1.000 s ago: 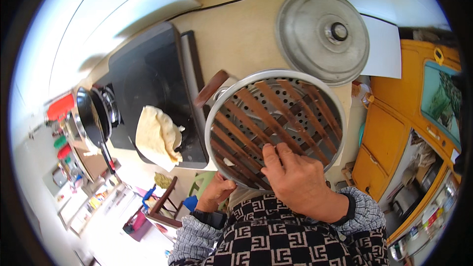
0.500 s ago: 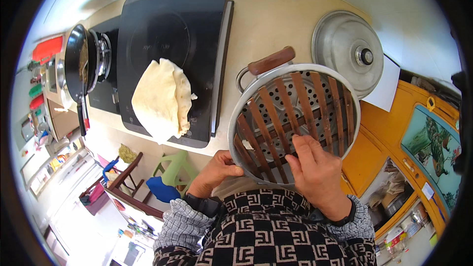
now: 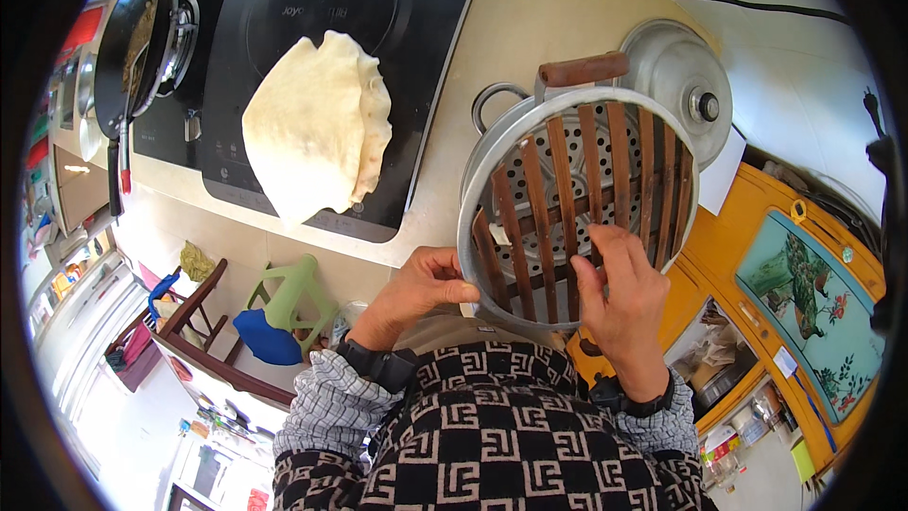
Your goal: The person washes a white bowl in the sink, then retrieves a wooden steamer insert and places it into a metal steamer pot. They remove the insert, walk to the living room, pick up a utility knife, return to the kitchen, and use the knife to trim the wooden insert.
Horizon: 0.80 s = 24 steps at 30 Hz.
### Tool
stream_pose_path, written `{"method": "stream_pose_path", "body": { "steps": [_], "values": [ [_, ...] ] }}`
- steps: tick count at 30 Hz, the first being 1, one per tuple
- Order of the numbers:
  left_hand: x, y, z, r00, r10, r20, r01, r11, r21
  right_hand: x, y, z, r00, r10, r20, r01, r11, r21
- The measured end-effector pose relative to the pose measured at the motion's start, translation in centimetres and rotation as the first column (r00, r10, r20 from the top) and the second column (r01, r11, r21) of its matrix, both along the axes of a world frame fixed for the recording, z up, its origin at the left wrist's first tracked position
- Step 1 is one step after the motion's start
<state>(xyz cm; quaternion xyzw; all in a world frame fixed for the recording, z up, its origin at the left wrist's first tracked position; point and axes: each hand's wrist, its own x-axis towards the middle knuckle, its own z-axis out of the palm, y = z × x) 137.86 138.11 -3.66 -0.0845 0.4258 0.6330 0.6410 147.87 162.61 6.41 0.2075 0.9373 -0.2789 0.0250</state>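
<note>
A round aluminium steamer pot [image 3: 541,314] tilts toward me at the counter's front edge, its brown handle [image 3: 584,69] on the far side. Inside it lies a rack of brown wooden slats [image 3: 535,191] over a perforated metal plate. My left hand [image 3: 416,293] grips the near left rim, thumb on the edge and fingers beneath. Over the slats is my right hand [image 3: 624,298], fingers curled and thumb close to a slat; anything between them is hidden. A folded pale sheet of dough [image 3: 312,132] lies on the black induction cooker [image 3: 430,66] to the left.
Behind the pot an aluminium lid [image 3: 667,76] with a black knob rests on the counter [image 3: 515,14]. A wok [image 3: 132,57] stands on a burner at far left. A green stool [image 3: 293,298] is below the counter; a yellow cabinet [image 3: 700,274] stands at right.
My view has shifted, so the cooker and dough appear higher. The pot stays in my left hand and tilts slightly more toward me. My right hand has moved a little along the slats.
</note>
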Motion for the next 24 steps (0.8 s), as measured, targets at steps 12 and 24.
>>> {"method": "stream_pose_path", "body": {
  "steps": [12,24],
  "values": [
    [1.1,-0.6,-0.7,0.991,-0.001,-0.135,0.002,1.000,0.013,0.2,-1.1,-0.7,0.997,-0.077,-0.031,0.078,0.996,0.042],
    [-2.1,0.4,3.1,0.620,0.234,-0.749,-0.275,0.959,0.071,0.6,-1.5,-1.6,0.989,-0.099,-0.107,0.108,0.992,0.073]
  ]
}}
